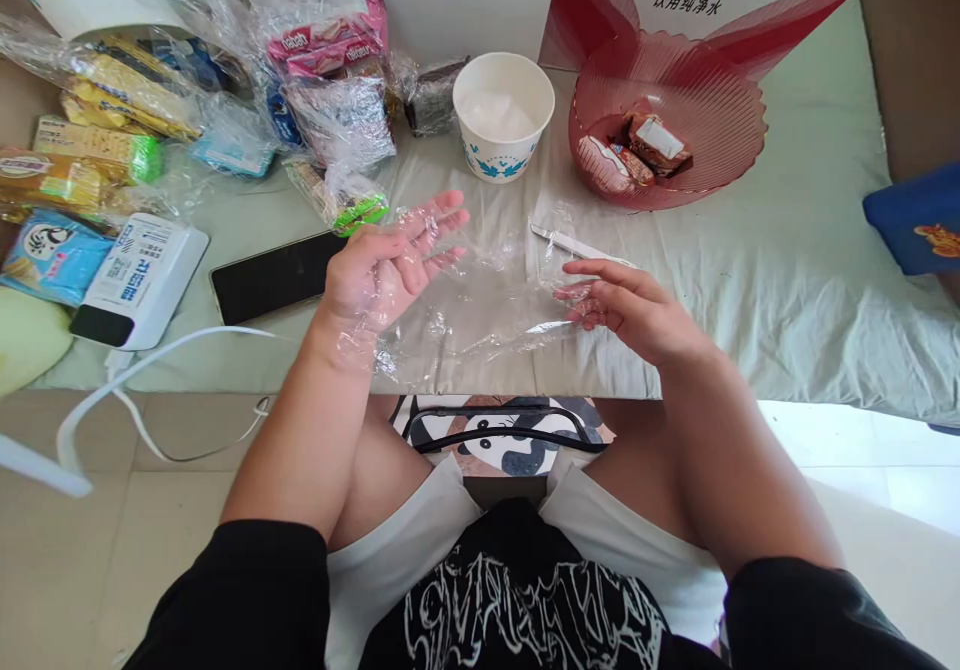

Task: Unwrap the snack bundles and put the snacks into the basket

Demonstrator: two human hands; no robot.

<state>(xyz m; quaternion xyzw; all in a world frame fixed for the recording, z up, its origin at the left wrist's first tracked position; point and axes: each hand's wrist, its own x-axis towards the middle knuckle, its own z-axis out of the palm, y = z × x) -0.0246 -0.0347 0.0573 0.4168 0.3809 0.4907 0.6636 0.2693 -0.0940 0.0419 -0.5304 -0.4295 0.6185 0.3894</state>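
The left hand (390,268), fingers spread, is already inside a thin clear plastic glove (420,240) above the pale surface (750,280). The right hand (626,305) is bare, fingers loosely extended, touching crumpled clear film (495,300); whether it pinches it, I cannot tell. Beyond stand a paper cup (502,115) and a red bowl (667,120).

White paper cup (503,115), red plastic bowl (720,100) holding wrapped snacks (637,150), black phone (274,275), bagged snack packets (330,60)
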